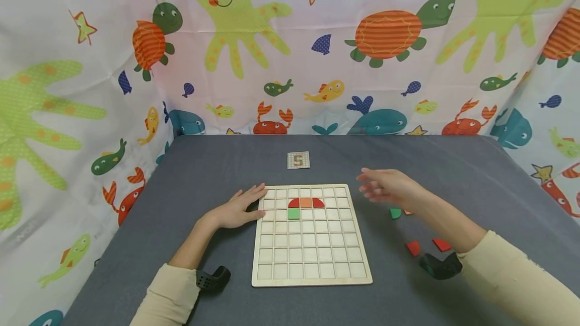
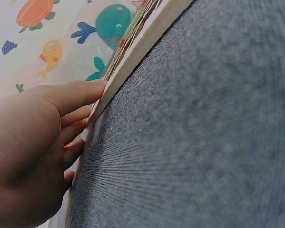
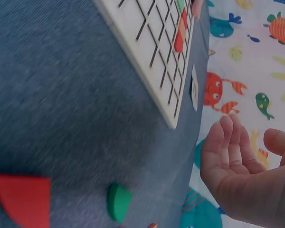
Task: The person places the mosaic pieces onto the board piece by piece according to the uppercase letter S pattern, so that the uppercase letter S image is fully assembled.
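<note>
A wooden grid board (image 1: 310, 240) lies flat on the dark table. In its upper rows sit two red quarter-round tiles with an orange square tile (image 1: 306, 202) between them, and a green square tile (image 1: 294, 214) below the left red one. My left hand (image 1: 238, 208) rests with its fingers on the board's upper left edge; the left wrist view shows the thumb against the side of the frame. Off the board's right side, my right hand (image 1: 388, 185) hovers over the table with fingers loosely bent and nothing in them.
Right of the board lie a green quarter-round tile (image 1: 395, 213), a red tile (image 1: 413, 248) and another red tile (image 1: 441, 245), with an orange piece partly behind the right forearm. A small pattern card (image 1: 298, 160) lies beyond the board. A printed sea-animal curtain (image 1: 281, 29) borders the table.
</note>
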A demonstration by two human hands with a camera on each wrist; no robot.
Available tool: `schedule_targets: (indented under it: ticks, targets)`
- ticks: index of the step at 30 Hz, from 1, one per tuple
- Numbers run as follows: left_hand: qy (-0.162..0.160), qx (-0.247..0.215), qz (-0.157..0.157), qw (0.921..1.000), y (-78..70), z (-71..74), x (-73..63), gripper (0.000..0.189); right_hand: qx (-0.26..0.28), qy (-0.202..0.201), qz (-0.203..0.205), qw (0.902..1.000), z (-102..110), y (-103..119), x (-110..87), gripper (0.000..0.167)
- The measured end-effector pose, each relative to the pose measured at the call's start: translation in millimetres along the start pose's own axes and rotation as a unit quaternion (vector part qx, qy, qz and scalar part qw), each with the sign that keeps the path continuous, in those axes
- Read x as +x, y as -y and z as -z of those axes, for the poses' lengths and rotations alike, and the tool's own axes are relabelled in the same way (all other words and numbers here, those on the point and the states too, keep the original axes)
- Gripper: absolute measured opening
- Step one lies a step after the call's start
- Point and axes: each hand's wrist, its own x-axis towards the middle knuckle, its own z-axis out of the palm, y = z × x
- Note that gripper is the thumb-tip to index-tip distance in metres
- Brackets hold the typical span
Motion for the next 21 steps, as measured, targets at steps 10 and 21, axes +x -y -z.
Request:
schedule_targets:
  ticks: [10, 21]
  targets:
    - [0.001, -0.001, -0.002, 1.0, -1.6, 0.3, -1.2, 0.068, 0.006, 0.014, 0.002, 0.9999, 20, -19, -6.4, 0.065]
    - [-0.001, -0.001, -0.004, 1.0, -2.8, 1.4, -1.6, 0.067, 0.01, 0.019, -0.001, 0.9998, 35, -35, -12.3, 0.071]
